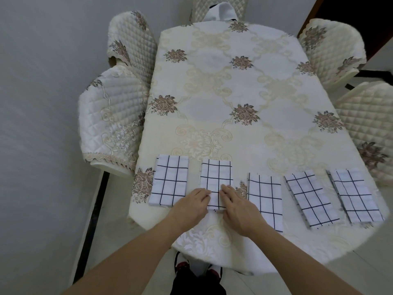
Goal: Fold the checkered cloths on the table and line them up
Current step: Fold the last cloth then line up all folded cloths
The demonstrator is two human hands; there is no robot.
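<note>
While both hands press its near end, second cloth (215, 179) points away

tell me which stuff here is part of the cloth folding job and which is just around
Part of the job:
five folded checkered cloths in a row on the table
left hand and right hand, both on the second cloth from the left

Just around:
quilted chairs
white item on the far chair
</note>
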